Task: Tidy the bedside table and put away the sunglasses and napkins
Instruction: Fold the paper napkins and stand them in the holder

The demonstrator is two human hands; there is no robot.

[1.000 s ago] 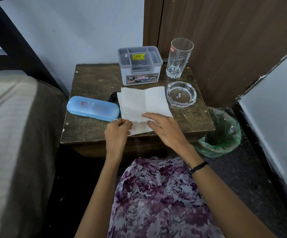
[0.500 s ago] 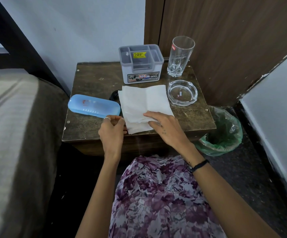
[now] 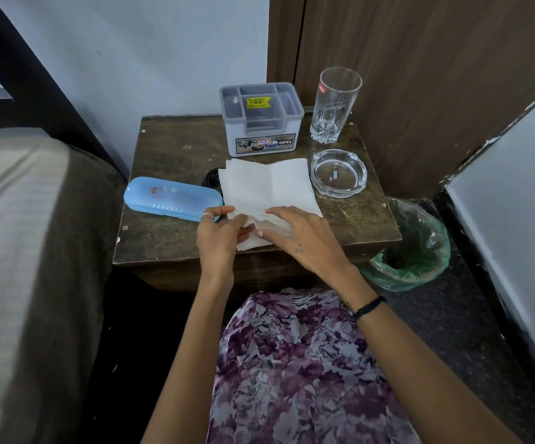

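White paper napkins (image 3: 267,187) lie spread in the middle of the dark wooden bedside table (image 3: 176,149). My left hand (image 3: 219,240) pinches their near left corner between thumb and fingers. My right hand (image 3: 301,238) lies flat on their near edge, with a folded flap under its fingers. A closed light-blue glasses case (image 3: 171,197) lies on the table left of the napkins. A dark object (image 3: 211,179), probably the sunglasses, peeks out from under the napkins' left edge, mostly hidden.
A grey compartment organiser box (image 3: 261,118) stands at the back of the table. A tall empty glass (image 3: 335,104) and a glass ashtray (image 3: 338,173) are on the right. A bin with a green liner (image 3: 413,248) sits on the floor right of the table; a bed (image 3: 19,251) lies left.
My left hand has shifted up along the napkins' near left corner and taken hold of it, and the near edge has been folded up under my right hand.
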